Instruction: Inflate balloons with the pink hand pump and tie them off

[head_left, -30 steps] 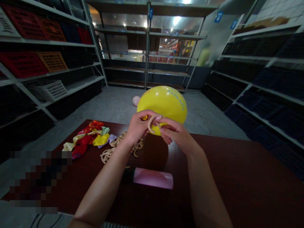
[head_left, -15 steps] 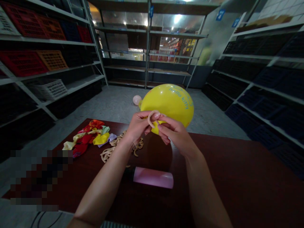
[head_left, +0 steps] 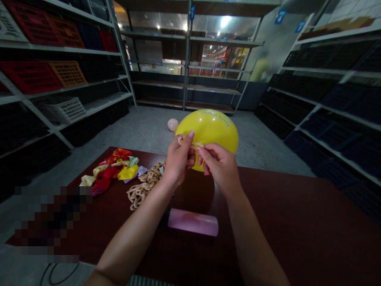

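An inflated yellow balloon (head_left: 212, 129) with blue lettering floats just above the dark red table (head_left: 297, 222). My left hand (head_left: 177, 159) and my right hand (head_left: 218, 167) are both closed at its neck, at the balloon's lower left. A beige rubber band (head_left: 198, 145) is pinched between the fingers of both hands against the neck. The neck itself is mostly hidden behind my fingers.
A pile of beige rubber bands (head_left: 144, 188) and a heap of flat coloured balloons (head_left: 111, 171) lie on the table to the left. A pink pump (head_left: 193, 222) lies near me. A small pink balloon (head_left: 172, 124) rests on the floor. Shelving racks (head_left: 59, 79) line both sides.
The rubber band's open loop has been drawn tight against the neck. The balloon has tipped so its lettering now faces up, and my hands have closed in together.
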`<state>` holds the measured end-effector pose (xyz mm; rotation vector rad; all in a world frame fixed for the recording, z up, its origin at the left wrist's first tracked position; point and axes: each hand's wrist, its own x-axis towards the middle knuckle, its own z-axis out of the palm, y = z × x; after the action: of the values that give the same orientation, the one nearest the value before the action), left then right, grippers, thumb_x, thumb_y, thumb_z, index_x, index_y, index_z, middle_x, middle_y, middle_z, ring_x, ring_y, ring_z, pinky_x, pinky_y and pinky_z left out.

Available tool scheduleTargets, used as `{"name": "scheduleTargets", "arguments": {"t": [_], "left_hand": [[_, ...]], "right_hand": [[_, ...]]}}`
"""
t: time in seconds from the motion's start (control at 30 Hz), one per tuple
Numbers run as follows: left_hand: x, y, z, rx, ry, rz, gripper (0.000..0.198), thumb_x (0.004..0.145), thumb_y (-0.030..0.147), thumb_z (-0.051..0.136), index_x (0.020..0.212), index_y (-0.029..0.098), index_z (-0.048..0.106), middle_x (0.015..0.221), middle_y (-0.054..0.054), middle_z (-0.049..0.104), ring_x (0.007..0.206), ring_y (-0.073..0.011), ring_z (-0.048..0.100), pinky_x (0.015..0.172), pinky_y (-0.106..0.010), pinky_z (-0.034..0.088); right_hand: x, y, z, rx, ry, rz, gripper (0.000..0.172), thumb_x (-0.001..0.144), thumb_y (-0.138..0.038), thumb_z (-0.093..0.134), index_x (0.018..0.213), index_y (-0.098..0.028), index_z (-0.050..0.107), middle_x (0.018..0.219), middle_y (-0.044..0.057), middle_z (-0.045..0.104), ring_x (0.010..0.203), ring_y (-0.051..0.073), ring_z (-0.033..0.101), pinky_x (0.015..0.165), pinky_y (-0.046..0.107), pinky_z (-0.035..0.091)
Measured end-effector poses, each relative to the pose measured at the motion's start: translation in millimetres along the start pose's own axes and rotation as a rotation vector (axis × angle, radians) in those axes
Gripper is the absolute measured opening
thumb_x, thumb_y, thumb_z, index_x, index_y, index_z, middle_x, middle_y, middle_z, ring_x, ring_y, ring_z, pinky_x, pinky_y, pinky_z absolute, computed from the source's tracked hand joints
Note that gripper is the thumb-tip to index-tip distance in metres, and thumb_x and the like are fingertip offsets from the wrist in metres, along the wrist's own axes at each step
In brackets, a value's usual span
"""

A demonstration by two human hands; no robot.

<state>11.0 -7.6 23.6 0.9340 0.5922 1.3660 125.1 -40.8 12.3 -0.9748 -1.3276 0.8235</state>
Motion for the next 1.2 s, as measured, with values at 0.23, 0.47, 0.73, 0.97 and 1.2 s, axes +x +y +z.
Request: {"name": "scheduleTargets", "arguments": {"t": [0.23,0.47,0.73,0.97,1.2], "left_hand": [[1.1,5.1,-4.4,0.050,-0.163,-0.060,0.057,0.084,0.070,0.064,0.068,0.018,0.045,0.051,0.006,0.038,0.036,-0.0033,0.026,0.035,-0.018,0.016],[-2.6,5.0,-7.8,0.134,-0.370,-0.003,0.047,0.077,0.036,0.084,0.117,0.018,0.067,0.063,0.006,0.046,0.044,-0.0044,0.035,0.041,-0.020,0.024],[-2.7,-4.4,-5.9,0.235,-0.302,0.239,0.023,0.087,0.033,0.076,0.100,0.023,0.060,0.065,0.007,0.046,0.043,-0.0056,0.040,0.042,-0.020,0.031],[-2.4,-8.0,-6.8,0.675,-0.287,0.539,0.021,0.099,0.027,0.059,0.113,0.018,0.071,0.112,-0.011,0.073,0.096,-0.0187,0.067,0.083,-0.029,0.053],[-0.8,-15.9,-8.1,1.004,-0.289,0.733,0.025,0.104,0.022,0.048,0.123,0.016,0.062,0.124,-0.013,0.070,0.113,-0.0211,0.065,0.098,-0.035,0.049]], "right_hand": [[-4.0,-4.1,1.5,-0.096,0.082,-0.031,0.029,0.090,-0.049,0.066,0.087,-0.020,0.063,0.065,-0.004,0.061,0.042,0.005,0.048,0.039,0.019,0.037],[-1.3,-14.0,-11.9,-0.022,0.069,-0.007,0.030,0.088,-0.050,0.069,0.092,-0.020,0.065,0.067,-0.003,0.062,0.043,0.006,0.049,0.040,0.021,0.040],[-0.2,-9.5,-16.1,-0.050,0.065,-0.017,0.024,0.089,-0.043,0.066,0.097,-0.021,0.066,0.070,-0.004,0.062,0.045,0.007,0.051,0.043,0.023,0.043],[-5.7,-11.4,-14.2,-0.418,0.197,-0.130,0.017,0.097,-0.034,0.055,0.093,-0.021,0.066,0.065,-0.003,0.062,0.049,0.010,0.055,0.053,0.026,0.042],[-7.8,-11.4,-6.7,-0.692,0.308,-0.306,0.016,0.097,-0.024,0.049,0.091,-0.024,0.064,0.089,0.004,0.073,0.071,0.016,0.065,0.069,0.030,0.049]]}}
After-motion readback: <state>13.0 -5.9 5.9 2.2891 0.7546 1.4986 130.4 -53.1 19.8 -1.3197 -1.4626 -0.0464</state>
